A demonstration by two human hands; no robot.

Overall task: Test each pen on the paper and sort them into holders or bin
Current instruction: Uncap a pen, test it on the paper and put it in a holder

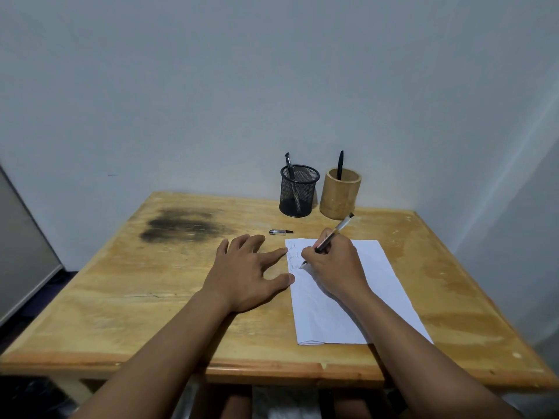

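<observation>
One pen point(334, 232) is in use: it has a clear barrel with a dark grip part and a dark end. It stands tilted, with the tip down on the paper point(375, 267) and the back end pointing up and away past the paper's far edge. The paper is a white sheet on the wooden table point(136, 303). Near its far left corner there are a few short scribbles, too thin to tell their colour for sure. A small cap point(280, 232), clear with a dark end, lies flat on the table just beyond that same corner and does not touch the paper. Further beyond the far edge stand a black mesh cup point(299, 193) with a grey pen point(289, 164) in it and a bamboo cup point(340, 195) with a black pen point(340, 164) in it. Well to the left of the paper the table has a dark stain point(181, 226). The left hand point(248, 273) lies flat on the table left of the paper, fingers spread and straight, and the tips of its forefinger and thumb touch the paper's left edge. The right hand point(335, 267) and its forearm cover the middle of the paper. This hand holds the pen, with fingers curled round its lower part. The tip comes out under the fingers at the hand's left side and meets the paper by the lowest scribble.
</observation>
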